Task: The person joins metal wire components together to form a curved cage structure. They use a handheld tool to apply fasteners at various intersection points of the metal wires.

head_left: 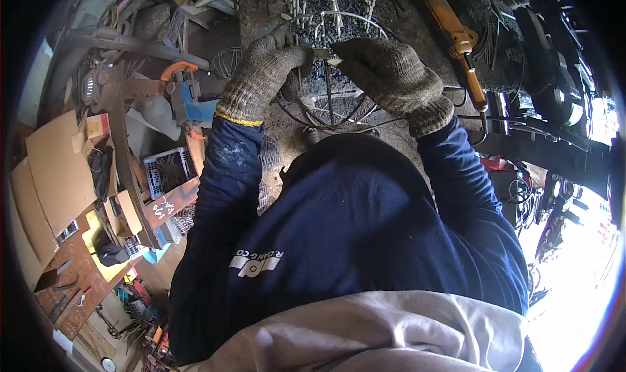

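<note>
Head cam has the left hand (268, 69) with its grip closed on a small metal piece (321, 54) by the bench (255, 12), right hand (394, 78) hard to tell, curved wire (352, 14) already bent, what's left unclear.

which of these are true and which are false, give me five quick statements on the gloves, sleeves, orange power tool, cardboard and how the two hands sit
1. The left hand and the right hand both wear knitted gloves. True.
2. The orange power tool lies to the left of both hands. False: it lies to the right of them.
3. The left glove has a yellow edge at its cuff. True.
4. The sleeves are white. False: they are dark blue.
5. The two hands are wide apart, and the cardboard is on the right. False: the fingers come close together in the middle, and the cardboard is on the left.
</note>
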Available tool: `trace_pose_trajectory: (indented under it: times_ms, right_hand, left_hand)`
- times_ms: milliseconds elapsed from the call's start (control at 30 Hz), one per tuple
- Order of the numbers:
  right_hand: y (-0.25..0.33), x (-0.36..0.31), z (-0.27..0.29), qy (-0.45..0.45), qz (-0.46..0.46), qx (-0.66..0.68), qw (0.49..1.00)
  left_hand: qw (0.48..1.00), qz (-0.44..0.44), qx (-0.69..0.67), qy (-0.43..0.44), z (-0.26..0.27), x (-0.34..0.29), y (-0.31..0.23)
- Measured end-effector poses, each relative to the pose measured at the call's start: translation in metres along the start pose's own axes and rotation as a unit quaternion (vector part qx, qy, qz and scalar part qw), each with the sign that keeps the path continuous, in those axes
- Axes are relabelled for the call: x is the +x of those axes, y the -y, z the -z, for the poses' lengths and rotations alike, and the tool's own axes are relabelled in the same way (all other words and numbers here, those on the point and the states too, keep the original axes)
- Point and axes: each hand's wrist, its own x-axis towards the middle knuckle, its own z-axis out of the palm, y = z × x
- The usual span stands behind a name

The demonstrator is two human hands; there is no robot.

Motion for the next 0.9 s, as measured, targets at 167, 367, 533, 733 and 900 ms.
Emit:
trace_pose_trajectory:
  times_ms: [167,367,533,733,900]
  right_hand:
    - [0.003,0.009,-0.001,0.001,0.077,-0.035,0.996]
    - [-0.001,0.015,-0.002,0.006,0.095,-0.093,0.991]
    - [-0.003,0.017,-0.003,0.004,0.132,-0.122,0.984]
    - [-0.009,-0.003,0.023,-0.014,0.025,-0.069,0.997]
    - [-0.018,-0.027,0.024,-0.063,-0.101,0.089,0.989]
  left_hand:
    - [1.000,-0.011,0.020,-0.021,0.004,0.003,0.007]
    - [0.999,-0.011,0.029,0.008,-0.004,-0.005,-0.012]
    - [0.999,0.004,0.054,-0.006,-0.001,-0.005,-0.007]
    - [1.000,-0.001,0.009,-0.009,-0.005,-0.007,-0.011]
    - [0.999,0.025,0.003,0.036,-0.012,-0.024,-0.028]
